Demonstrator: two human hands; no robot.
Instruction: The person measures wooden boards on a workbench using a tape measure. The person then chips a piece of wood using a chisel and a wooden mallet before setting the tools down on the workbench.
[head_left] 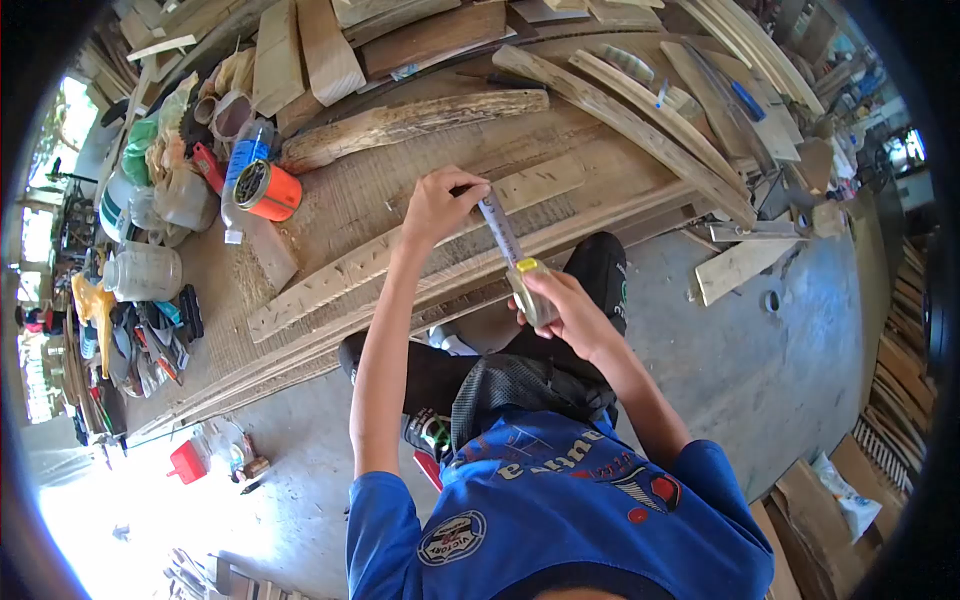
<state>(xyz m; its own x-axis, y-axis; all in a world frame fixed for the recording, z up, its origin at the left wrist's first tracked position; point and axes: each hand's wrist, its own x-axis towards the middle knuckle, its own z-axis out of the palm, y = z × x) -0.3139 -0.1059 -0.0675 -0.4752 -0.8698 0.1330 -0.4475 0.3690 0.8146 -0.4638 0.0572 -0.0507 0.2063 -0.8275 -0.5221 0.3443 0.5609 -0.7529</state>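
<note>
My right hand [570, 308] is wrapped round a tape measure [536, 296] with a yellow button, held over my lap by the bench edge. A short length of its blade [500, 228] is drawn out towards my left hand [446, 205]. The fingers of my left hand pinch the blade's end, together with something dark and thin that I cannot make out. Beneath my left hand a long narrow wooden strip [350, 287] with small marks along it lies on the workbench [390, 180].
An orange can [268, 191], a plastic bottle [247, 160] and a clear jar [145, 272] stand at the left. A rough branch-like piece [420, 122] lies behind my hands. Long curved boards [630, 125] and a blue pen-like object [747, 101] are at the right.
</note>
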